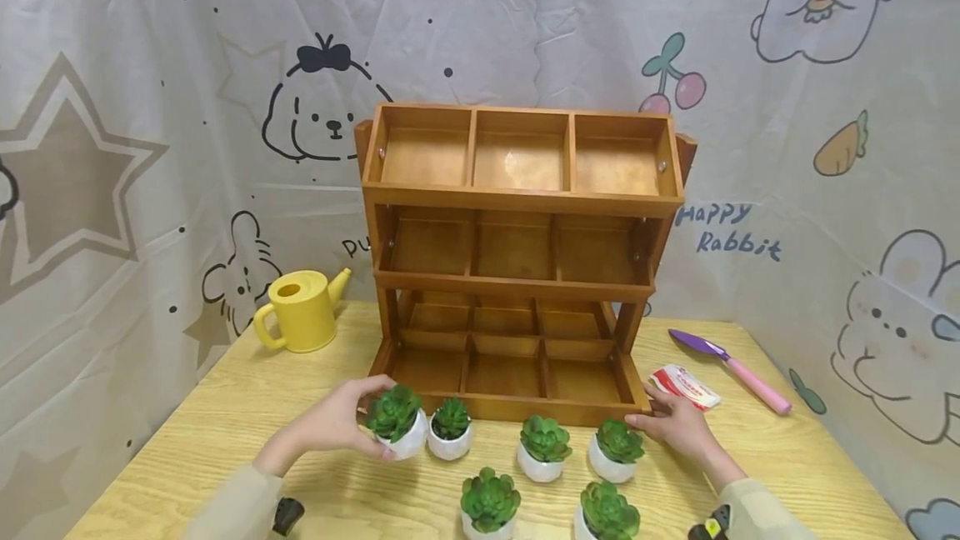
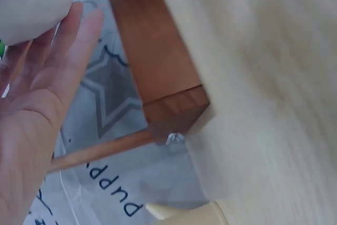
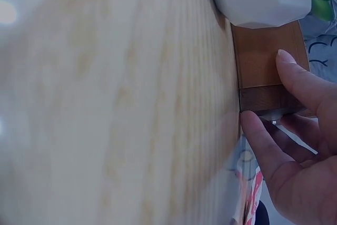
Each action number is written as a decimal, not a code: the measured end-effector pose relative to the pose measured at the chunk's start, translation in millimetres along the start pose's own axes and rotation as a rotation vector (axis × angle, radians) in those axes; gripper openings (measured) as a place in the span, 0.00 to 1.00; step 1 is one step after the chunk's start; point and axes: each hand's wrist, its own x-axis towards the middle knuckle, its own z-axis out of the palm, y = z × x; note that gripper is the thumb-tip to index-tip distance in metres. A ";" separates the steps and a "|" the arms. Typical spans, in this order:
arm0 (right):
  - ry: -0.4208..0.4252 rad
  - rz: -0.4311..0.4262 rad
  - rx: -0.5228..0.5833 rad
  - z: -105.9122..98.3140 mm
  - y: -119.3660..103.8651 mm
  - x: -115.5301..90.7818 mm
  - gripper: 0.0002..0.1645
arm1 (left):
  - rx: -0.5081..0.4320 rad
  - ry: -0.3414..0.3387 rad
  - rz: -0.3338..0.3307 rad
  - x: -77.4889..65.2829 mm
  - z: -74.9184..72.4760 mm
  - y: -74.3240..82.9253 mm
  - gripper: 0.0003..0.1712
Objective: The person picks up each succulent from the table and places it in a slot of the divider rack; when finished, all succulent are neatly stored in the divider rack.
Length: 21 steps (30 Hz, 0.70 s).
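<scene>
My left hand holds a small potted succulent, its white faceted pot tilted and its green leaves towards the fingers. In the left wrist view the fingers curve around that white pot. My right hand grips the front right corner of a brown wooden tiered shelf. The right wrist view shows the thumb on the front board and the other fingers around its end. Right beside the held plant stands a smaller succulent. Another succulent is close to the right fingertips.
In front of the shelf are more potted succulents, among them one near the middle and one nearer me. A yellow watering can stands left. Right lie a red-and-white packet and a purple trowel with a pink handle.
</scene>
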 end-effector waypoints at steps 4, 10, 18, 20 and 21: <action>0.013 -0.004 -0.002 -0.1 -0.8 0.4 0.49 | -0.014 0.087 0.002 5.4 -7.0 -0.1 0.35; 0.022 -0.012 0.000 -0.8 -1.5 0.2 0.48 | -0.021 0.217 -0.034 17.7 -4.1 -4.7 0.37; 0.017 -0.015 0.010 1.6 -0.6 -0.6 0.48 | -0.039 0.407 -0.050 36.0 9.0 -17.1 0.37; 0.017 -0.012 0.016 2.4 -0.4 -1.0 0.48 | 0.003 0.447 -0.054 40.4 10.3 -19.5 0.37; 0.018 -0.012 0.020 2.7 -0.2 -1.0 0.47 | 0.027 0.464 -0.062 42.7 10.8 -20.8 0.37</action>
